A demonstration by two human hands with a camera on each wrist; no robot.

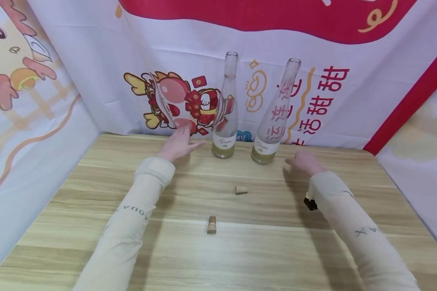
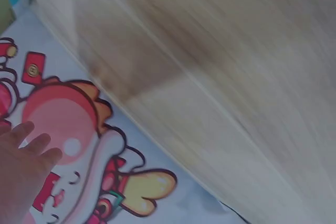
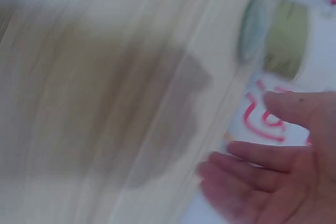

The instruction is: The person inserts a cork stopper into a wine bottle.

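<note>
Two clear glass bottles with white and gold labels stand upright at the back of the table in the head view: a left bottle (image 1: 224, 142) and a right bottle (image 1: 265, 149). My left hand (image 1: 179, 143) is left of the left bottle, fingers spread and thumb pointing at it, holding nothing. In the left wrist view, its fingers (image 2: 38, 142) stretch out in front of the printed cloth. My right hand (image 1: 306, 162) is to the right of the right bottle, also holding nothing. The right wrist view shows that hand (image 3: 273, 174) with extended fingers, near the bottle's base (image 3: 254, 29).
One tapered cork (image 1: 241, 189) lies on its side in front of the bottles. A second cork (image 1: 212, 224) is closer to me on the wooden table (image 1: 255, 258). Beside my right sleeve, a small black object (image 1: 310, 203) is partly hidden. Printed cloth (image 1: 189, 36) hangs behind the table.
</note>
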